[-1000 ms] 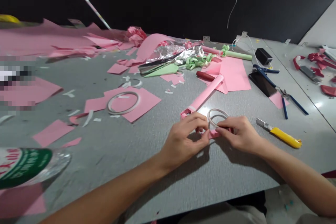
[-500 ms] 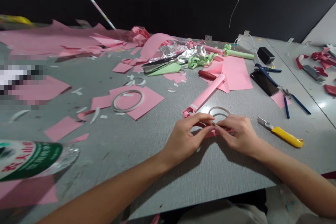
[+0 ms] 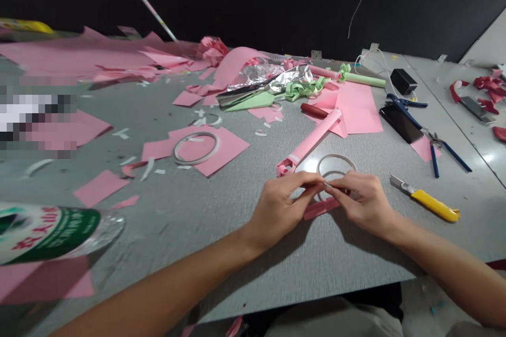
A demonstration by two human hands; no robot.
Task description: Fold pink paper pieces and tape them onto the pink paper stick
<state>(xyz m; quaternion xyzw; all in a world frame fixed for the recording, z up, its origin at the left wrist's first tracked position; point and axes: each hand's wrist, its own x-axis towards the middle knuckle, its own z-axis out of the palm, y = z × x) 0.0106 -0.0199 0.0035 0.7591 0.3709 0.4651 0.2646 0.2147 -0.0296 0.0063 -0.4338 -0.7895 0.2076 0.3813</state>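
Note:
My left hand (image 3: 282, 205) and my right hand (image 3: 361, 201) meet fingertip to fingertip over the grey table (image 3: 221, 231). Both pinch at a thin roll of tape (image 3: 336, 164), whose ring stands just behind the fingers. A folded pink paper strip (image 3: 319, 208) lies flat on the table under the fingertips. A rolled pink paper tube (image 3: 310, 142) with a curled end lies just beyond the hands, pointing away to the right.
A yellow utility knife (image 3: 429, 202) lies right of my right hand. Pliers (image 3: 438, 148), a phone (image 3: 400, 122) and blue scissors (image 3: 407, 103) sit farther right. Another tape ring (image 3: 195, 147) rests on pink paper at centre-left. A plastic bottle (image 3: 51, 234) lies at left. Foil, green and pink scraps fill the far side.
The fingers have drawn together into a pinch at the tape roll's edge. The pink strip now lies free on the table under the hands. The view drifted slightly.

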